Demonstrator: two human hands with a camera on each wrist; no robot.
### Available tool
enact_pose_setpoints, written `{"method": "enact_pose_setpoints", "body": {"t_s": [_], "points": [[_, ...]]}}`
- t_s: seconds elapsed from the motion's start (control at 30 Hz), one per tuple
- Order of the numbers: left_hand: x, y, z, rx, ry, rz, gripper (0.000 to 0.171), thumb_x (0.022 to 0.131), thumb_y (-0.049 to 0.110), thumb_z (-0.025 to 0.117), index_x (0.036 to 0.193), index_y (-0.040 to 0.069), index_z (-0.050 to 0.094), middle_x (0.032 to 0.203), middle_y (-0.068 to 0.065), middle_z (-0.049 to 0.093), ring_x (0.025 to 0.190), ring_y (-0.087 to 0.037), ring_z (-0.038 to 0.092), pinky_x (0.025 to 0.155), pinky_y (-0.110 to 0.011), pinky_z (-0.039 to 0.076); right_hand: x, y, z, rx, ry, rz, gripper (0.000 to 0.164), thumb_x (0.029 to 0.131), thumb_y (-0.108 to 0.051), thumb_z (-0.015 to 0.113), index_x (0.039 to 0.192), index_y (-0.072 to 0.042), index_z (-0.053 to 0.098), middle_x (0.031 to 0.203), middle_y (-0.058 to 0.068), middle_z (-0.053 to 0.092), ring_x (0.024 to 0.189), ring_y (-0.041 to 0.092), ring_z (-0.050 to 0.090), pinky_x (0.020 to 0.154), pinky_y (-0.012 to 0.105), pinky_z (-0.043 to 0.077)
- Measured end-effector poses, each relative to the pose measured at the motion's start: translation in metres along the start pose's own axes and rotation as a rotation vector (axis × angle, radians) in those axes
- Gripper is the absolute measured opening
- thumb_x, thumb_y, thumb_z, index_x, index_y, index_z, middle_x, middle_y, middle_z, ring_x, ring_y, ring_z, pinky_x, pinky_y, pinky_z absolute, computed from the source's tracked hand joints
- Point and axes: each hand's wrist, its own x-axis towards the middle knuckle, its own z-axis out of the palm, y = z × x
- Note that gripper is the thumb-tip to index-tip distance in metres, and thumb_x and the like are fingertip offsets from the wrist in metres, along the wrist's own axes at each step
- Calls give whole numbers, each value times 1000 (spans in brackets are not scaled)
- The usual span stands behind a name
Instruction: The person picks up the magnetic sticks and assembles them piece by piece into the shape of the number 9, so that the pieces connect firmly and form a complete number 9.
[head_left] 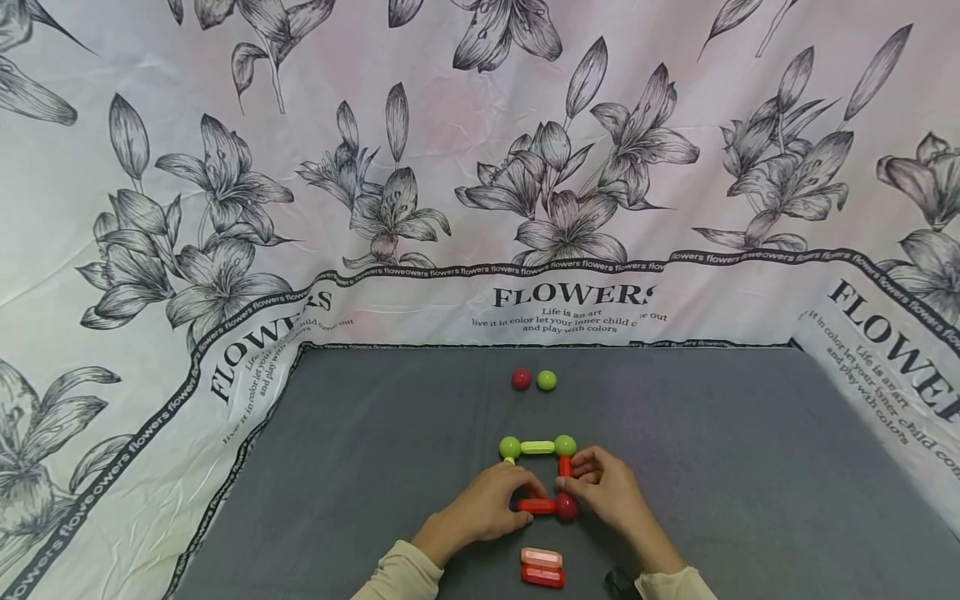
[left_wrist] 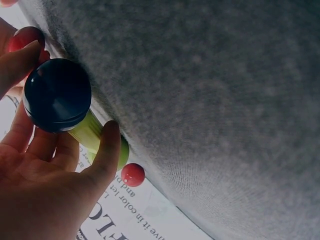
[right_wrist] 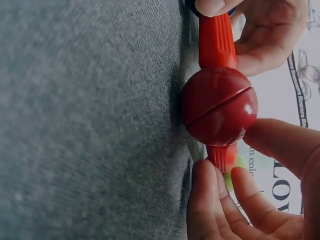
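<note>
A square of toy sticks and balls lies on the dark grey surface, partly hidden by the hands. Green balls (head_left: 510,447) join a light-green stick (head_left: 537,447) along its far side. A dark blue ball (left_wrist: 59,95) and a dark red ball (head_left: 567,507) form the near corners, with a red stick (head_left: 537,506) between them. My left hand (head_left: 491,504) pinches that stick beside the blue ball, its other fingers round the ball and a yellow-green stick (left_wrist: 87,131). My right hand (head_left: 609,490) pinches the right side's red stick (right_wrist: 222,156), just beyond the red ball.
A loose red ball (head_left: 521,380) and a green ball (head_left: 547,381) sit beyond the square. Nearer the person lie a pink stick (head_left: 541,557) and a red stick (head_left: 542,576), side by side. Flower-printed cloth (head_left: 570,304) borders the grey surface (head_left: 375,433) at the back and sides.
</note>
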Motion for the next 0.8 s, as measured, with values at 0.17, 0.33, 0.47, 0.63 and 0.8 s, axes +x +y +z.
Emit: {"method": "enact_pose_setpoints", "body": {"t_s": [0.17, 0.33, 0.47, 0.63, 0.8], "points": [[0, 0, 2, -11, 5, 15, 26, 84, 18, 80, 108, 26, 72, 101, 16, 69, 96, 0, 58, 91, -22, 48, -14, -4, -3, 40, 72, -25, 34, 80, -15, 85, 105, -3, 66, 94, 10, 71, 77, 8, 63, 68, 20, 52], [0, 1, 1, -30, 9, 20, 26, 85, 16, 79, 108, 25, 72, 102, 15, 70, 97, -2, 60, 91, -22, 48, -39, -11, -3, 121, 29, -40, 31, 83, -19, 83, 107, -6, 69, 98, 6, 74, 82, 4, 67, 74, 19, 55], [0, 1, 1, -37, 0, 11, 26, 86, 16, 79, 109, 25, 72, 102, 15, 70, 97, -2, 59, 91, -23, 48, -57, -15, -1, 209, -37, -11, 28, 84, -22, 81, 108, -11, 72, 102, 2, 76, 89, 5, 70, 79, 20, 56], [0, 1, 1, -35, 9, 8, 26, 85, 16, 79, 109, 26, 72, 103, 15, 70, 98, -3, 59, 92, -23, 48, -72, -12, 3, 277, -93, 32, 34, 83, -24, 82, 113, -10, 72, 111, 7, 74, 94, 10, 72, 82, 23, 57], [-1, 1, 0, -34, 9, 4, 26, 85, 16, 79, 109, 26, 72, 104, 15, 70, 99, -3, 60, 92, -23, 48, -80, 4, 11, 243, -256, 21, 47, 83, -34, 82, 118, -6, 69, 116, 11, 73, 100, 15, 72, 84, 29, 59]]}}
